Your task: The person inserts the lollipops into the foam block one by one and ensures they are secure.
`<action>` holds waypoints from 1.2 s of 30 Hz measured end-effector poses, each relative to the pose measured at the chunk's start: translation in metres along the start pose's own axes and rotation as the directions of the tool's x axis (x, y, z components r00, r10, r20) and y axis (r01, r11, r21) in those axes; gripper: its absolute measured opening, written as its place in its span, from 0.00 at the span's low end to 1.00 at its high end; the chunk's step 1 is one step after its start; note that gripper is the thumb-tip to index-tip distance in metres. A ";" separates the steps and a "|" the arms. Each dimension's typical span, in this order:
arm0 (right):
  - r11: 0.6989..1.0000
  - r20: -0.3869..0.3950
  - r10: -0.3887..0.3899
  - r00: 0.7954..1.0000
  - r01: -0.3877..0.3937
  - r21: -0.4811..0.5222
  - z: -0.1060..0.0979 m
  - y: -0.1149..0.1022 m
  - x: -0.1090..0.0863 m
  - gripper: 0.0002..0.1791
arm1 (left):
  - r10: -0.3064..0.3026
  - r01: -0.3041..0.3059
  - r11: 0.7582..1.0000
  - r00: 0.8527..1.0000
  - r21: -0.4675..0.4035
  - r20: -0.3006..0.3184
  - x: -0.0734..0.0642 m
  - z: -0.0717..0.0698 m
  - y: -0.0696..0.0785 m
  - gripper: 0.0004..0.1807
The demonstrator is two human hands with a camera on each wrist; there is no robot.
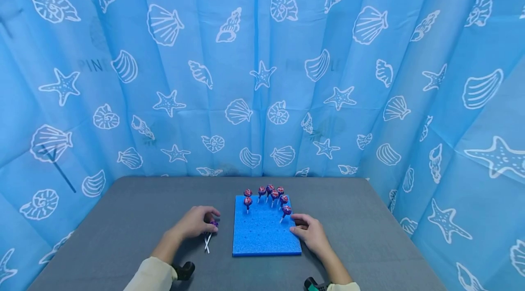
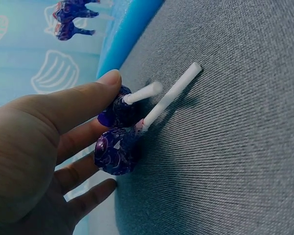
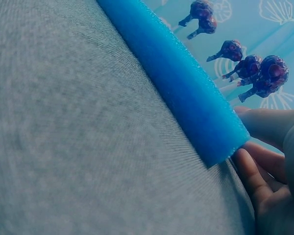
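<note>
My left hand (image 1: 197, 222) is low over the grey table, left of the board. Thumb and index finger pinch the dark purple wrapped head of a lollipop (image 2: 118, 110), its white stick pointing away from the palm. A second wrapped lollipop (image 2: 116, 152) is right beside it, close to the other fingers, and the two sticks cross in the head view. At the right edge of a blue foam board (image 1: 266, 241), my right hand (image 1: 312, 234) grips the board's side, thumb over the top edge and fingers bent against the side.
Several wrapped lollipops stand in the board's back part, among them a front left one (image 1: 248, 201) and a right one (image 1: 286, 210). Small holes dot the board's bare front part. Behind the grey table (image 1: 369, 245) hangs a blue shell-print curtain (image 1: 262, 136).
</note>
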State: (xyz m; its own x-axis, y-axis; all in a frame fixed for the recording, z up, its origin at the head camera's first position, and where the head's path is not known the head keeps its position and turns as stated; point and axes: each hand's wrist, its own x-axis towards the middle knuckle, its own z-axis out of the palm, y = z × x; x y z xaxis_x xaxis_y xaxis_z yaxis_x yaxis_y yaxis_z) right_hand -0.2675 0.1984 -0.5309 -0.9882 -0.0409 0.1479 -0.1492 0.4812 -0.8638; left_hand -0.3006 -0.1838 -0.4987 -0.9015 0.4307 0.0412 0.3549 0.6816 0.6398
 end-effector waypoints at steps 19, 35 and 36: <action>1.000 0.001 0.006 1.000 -0.006 -0.003 0.000 -0.003 0.001 0.17 | 0.021 -0.026 0.999 0.994 -0.043 -0.112 -0.001 0.001 0.002 0.15; 1.000 -0.012 0.014 1.000 -0.014 -0.004 0.001 -0.003 -0.001 0.16 | -0.067 0.020 0.986 0.957 -0.167 -0.283 0.004 0.011 0.011 0.11; 1.000 -0.012 0.013 1.000 -0.013 -0.004 0.001 -0.003 -0.001 0.16 | -0.071 0.019 0.985 0.952 -0.174 -0.297 0.003 0.012 0.012 0.11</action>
State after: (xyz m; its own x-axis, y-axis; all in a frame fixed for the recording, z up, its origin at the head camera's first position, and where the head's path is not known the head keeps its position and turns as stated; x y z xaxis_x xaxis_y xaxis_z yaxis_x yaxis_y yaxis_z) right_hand -0.2659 0.1960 -0.5285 -0.9895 -0.0237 0.1423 -0.1359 0.4851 -0.8638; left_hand -0.2964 -0.1670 -0.4998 -0.9573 0.1862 0.2212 0.2888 0.5763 0.7645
